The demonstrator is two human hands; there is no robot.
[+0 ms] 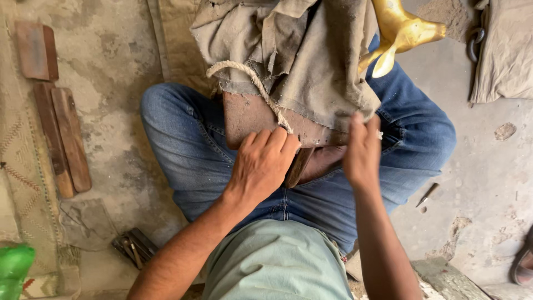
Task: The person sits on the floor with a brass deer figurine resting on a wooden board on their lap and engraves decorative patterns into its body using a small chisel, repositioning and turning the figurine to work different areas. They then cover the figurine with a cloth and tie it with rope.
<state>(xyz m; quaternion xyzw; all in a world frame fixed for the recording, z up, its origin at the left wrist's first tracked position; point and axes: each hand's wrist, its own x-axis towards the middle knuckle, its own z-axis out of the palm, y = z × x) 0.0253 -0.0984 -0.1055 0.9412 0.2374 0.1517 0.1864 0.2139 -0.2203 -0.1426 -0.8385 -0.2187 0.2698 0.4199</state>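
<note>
1. Curled over the near edge of the reddish-brown board [250,116], our left hand [261,164] has its fingers bent and pressed together, knuckles up, gripping the board's lower edge where it rests on our lap.
2. Our right hand [362,150] stands edge-on at the board's right end, fingers straight and close together, tips touching the hem of the burlap cloth [311,61]; we cannot tell whether it pinches anything.
3. Between the two hands we see a dark wooden piece [300,166] angled under the board, just beside the left knuckles.
4. Burlap cloth covers the far half of the board; a pale rope [252,78] loops from the cloth's left edge down to the left fingertips.
5. A shiny gold-coloured cast figure [400,30] pokes out from beyond the cloth, upper right, above our right knee.
6. We sit in blue jeans [183,139] on a rough, stained concrete floor [111,61].
7. Floor, left: wooden strips [61,139] side by side, a reddish block [36,50], woven matting at the edge, a green plastic object [14,266] at the corner.
8. Floor, right: a small pointed tool [427,194] lying well apart from our hands, another cloth [505,50] top right, a sandal [522,261] at the frame edge.
</note>
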